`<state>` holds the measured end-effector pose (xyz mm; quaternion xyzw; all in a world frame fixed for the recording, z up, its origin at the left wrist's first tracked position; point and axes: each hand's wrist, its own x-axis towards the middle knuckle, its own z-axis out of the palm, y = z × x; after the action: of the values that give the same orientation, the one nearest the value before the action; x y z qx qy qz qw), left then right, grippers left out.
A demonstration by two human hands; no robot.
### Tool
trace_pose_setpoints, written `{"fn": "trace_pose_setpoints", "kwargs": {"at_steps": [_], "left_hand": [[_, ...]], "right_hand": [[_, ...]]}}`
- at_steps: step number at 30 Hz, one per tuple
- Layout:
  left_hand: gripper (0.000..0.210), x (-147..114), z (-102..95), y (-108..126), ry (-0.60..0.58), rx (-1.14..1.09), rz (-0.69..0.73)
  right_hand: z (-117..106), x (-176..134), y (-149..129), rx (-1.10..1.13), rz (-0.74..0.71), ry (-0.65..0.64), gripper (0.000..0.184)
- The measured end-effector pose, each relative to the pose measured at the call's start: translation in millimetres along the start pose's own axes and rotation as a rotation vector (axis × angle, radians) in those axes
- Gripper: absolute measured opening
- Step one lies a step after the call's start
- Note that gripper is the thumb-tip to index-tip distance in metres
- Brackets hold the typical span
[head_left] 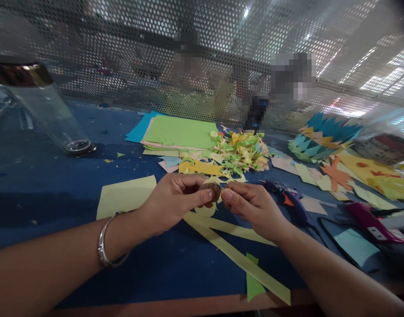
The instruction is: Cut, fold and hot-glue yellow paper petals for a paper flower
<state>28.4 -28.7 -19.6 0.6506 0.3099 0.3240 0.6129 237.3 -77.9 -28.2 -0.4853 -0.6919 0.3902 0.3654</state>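
A small rounded piece of pale yellow paper point(211, 187) is pinched between the thumb and fingers of my left hand point(175, 198). My right hand point(253, 204) is closed close beside its right edge, thumb against the fingers; what lies in that pinch is mostly hidden. Below the hands, a pale yellow paper circle point(205, 211) and long pale yellow paper strips point(238, 253) lie on the blue table. A pale yellow sheet point(123, 196) is by my left wrist. Orange-yellow cut paper point(202, 167) lies just beyond my fingers.
A heap of small folded paper pieces point(244, 152) adjoins a stack of coloured sheets point(182, 132). Right of my hand are a glue gun point(296, 204), a purple power strip point(370, 222) and a paper crown point(324, 138). A clear bottle point(53, 114) stands left. Perforated metal point(123, 57) borders the back.
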Motion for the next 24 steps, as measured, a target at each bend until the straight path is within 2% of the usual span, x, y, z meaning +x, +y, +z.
{"fn": "trace_pose_setpoints", "kwargs": {"at_steps": [17, 24], "left_hand": [[0.019, -0.8, -2.2, 1.2, -0.023, 0.114, 0.058], [0.019, 1.2, -3.4, 1.6, -0.051, 0.087, 0.048]], "right_hand": [[-2.4, 0.8, -7.0, -0.151, -0.067, 0.013, 0.043], [-3.8, 0.5, -6.3, -0.178, -0.093, 0.001, 0.042]]}}
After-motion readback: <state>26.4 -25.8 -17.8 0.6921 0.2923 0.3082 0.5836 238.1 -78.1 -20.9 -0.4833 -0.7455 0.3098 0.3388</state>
